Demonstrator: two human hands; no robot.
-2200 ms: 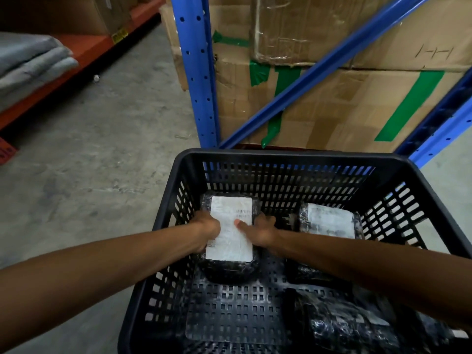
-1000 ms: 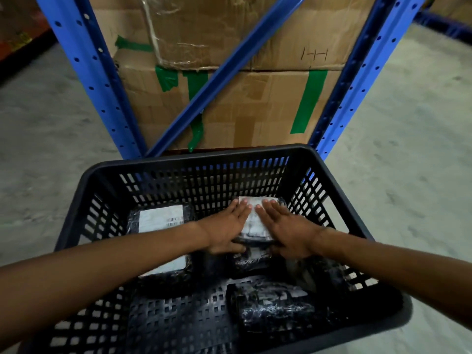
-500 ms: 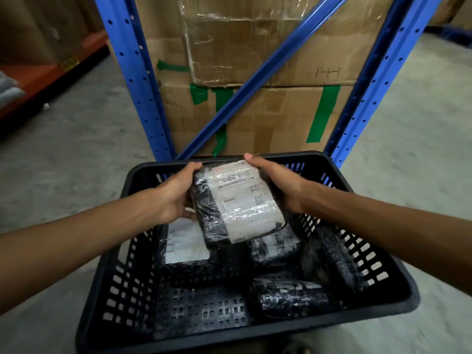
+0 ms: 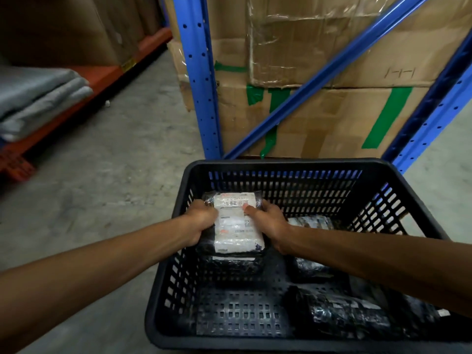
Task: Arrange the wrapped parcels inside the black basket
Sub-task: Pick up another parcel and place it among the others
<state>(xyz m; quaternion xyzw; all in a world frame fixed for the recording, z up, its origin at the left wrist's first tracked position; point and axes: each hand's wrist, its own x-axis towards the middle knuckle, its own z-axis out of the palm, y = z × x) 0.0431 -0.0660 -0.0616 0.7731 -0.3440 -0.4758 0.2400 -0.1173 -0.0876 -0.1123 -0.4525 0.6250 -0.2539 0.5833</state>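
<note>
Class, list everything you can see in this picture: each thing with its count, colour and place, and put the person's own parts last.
basket: one, black, on the floor in front of the rack.
held parcel: one, black wrap with a white label, far left of the basket, above another parcel.
parcel underneath: one, black, mostly hidden.
other parcels: at least two, black, right side of the basket; exact count unclear.
rack: one, blue, behind the basket.
cardboard boxes: at least two, brown with green tape, stacked in the rack.
folded cloth: grey, on the orange shelf at left.
floor: grey.
left hand: on the held parcel's left edge.
right hand: on its right edge.
</note>
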